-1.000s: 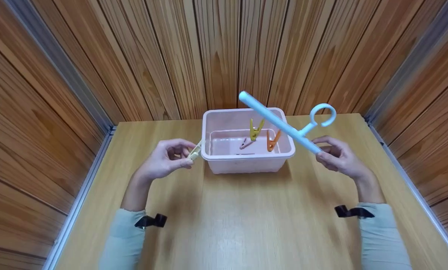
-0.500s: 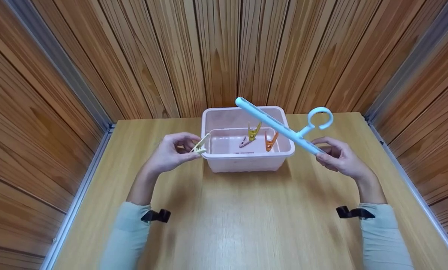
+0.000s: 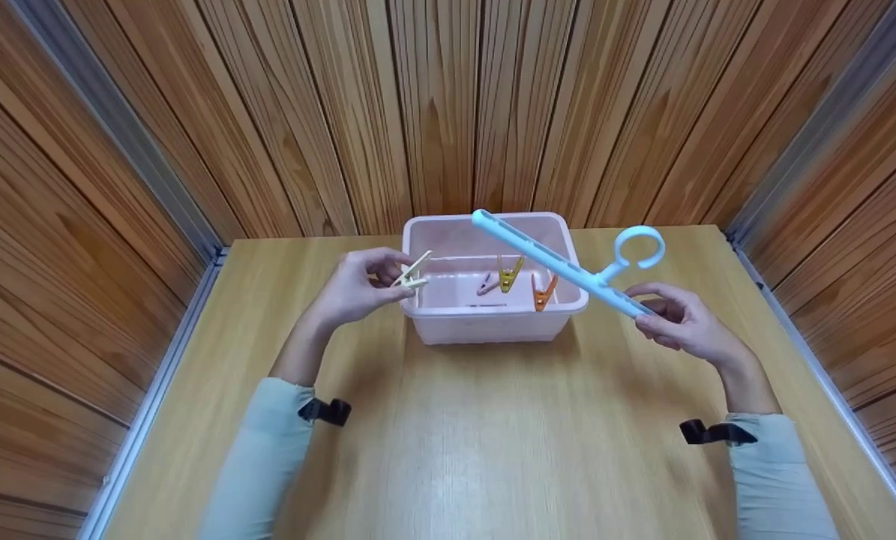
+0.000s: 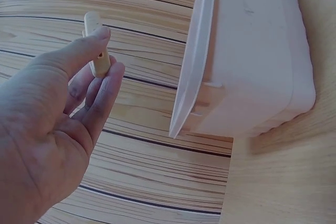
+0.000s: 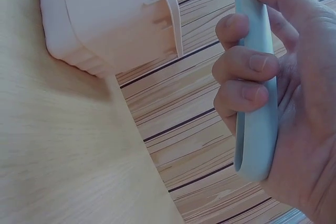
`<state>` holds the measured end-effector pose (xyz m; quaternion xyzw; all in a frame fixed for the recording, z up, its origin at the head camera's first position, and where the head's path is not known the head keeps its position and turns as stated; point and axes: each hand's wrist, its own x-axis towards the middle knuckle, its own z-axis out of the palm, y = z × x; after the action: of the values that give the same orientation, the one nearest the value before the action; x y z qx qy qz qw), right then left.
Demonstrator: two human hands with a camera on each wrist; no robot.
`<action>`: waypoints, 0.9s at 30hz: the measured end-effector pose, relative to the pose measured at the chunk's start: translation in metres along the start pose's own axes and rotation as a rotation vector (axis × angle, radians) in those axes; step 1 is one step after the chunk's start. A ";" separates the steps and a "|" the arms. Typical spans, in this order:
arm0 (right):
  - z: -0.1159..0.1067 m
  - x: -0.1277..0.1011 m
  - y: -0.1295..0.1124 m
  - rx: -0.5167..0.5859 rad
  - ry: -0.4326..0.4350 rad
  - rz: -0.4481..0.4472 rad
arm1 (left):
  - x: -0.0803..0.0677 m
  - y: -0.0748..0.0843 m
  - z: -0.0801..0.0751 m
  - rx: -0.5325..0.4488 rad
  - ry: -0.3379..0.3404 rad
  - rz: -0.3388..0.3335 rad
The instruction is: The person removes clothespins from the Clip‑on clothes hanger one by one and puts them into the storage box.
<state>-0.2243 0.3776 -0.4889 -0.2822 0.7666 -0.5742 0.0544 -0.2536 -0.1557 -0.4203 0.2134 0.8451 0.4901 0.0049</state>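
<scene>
My left hand (image 3: 361,285) pinches a cream clothespin (image 3: 412,280) between thumb and fingers at the left rim of a pink plastic box (image 3: 492,330). The left wrist view shows this clothespin (image 4: 100,61) edge-on between the fingertips. To the right of the box, my right hand (image 3: 684,319) grips the lower end of a light blue bar-shaped hanger (image 3: 545,256) with an open round hook. Its slotted bar slants up over the box. Beneath the bar appear a yellow clothespin (image 3: 507,277) and an orange one (image 3: 543,294); I cannot tell whether they hang from it.
Behind the yellow clothespin, a small dark pinkish clothespin (image 3: 486,285) shows inside the box. The box stands at the back of the wooden table (image 3: 455,435), close to the plank wall (image 3: 448,105). More plank walls and metal rails (image 3: 155,390) border the sides.
My left hand has moved right and up with the cream clothespin, reaching the box's left rim. The hanger has dipped slightly, and the yellow and orange clothespins have shifted down with it.
</scene>
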 end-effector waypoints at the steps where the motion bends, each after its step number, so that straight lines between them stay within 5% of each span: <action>1: 0.000 0.000 0.000 -0.004 0.001 0.002 | 0.002 0.000 0.000 0.005 0.000 -0.002; 27: 0.001 -0.003 -0.004 -0.043 0.015 0.041 | 0.052 -0.002 0.010 0.065 -0.113 -0.111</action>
<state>-0.2200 0.3773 -0.4860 -0.2631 0.7849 -0.5583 0.0544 -0.2997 -0.1294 -0.4162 0.1936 0.8695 0.4486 0.0728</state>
